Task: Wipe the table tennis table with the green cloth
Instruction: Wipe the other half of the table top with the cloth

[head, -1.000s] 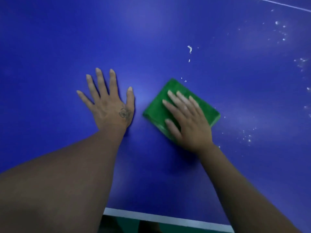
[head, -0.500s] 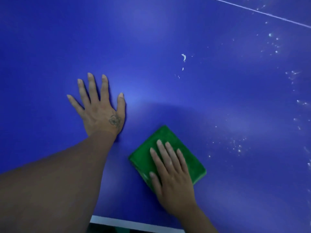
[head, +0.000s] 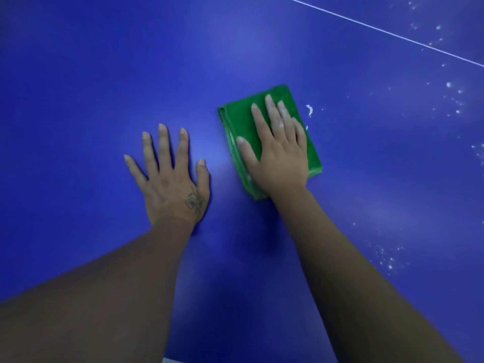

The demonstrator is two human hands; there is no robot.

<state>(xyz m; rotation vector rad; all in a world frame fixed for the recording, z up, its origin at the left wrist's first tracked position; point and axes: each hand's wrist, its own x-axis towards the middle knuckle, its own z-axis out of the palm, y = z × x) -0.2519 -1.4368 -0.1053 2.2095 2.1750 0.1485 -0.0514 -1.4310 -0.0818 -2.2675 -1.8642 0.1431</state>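
A folded green cloth (head: 241, 121) lies flat on the blue table tennis table (head: 104, 74). My right hand (head: 277, 150) presses down on it with straight fingers. My left hand (head: 170, 179) rests flat on the table to the cloth's left, fingers spread, holding nothing. A small white smear (head: 309, 110) sits just off the cloth's right edge.
White specks (head: 453, 98) dot the table at the right, and more white specks (head: 387, 260) lie by my right forearm. A thin white line (head: 379, 30) crosses the upper right. The table's white near edge (head: 170, 360) shows at the bottom.
My right hand has pushed the cloth away from the near edge, forward and up beside the white smear. My left hand stays flat on the table.
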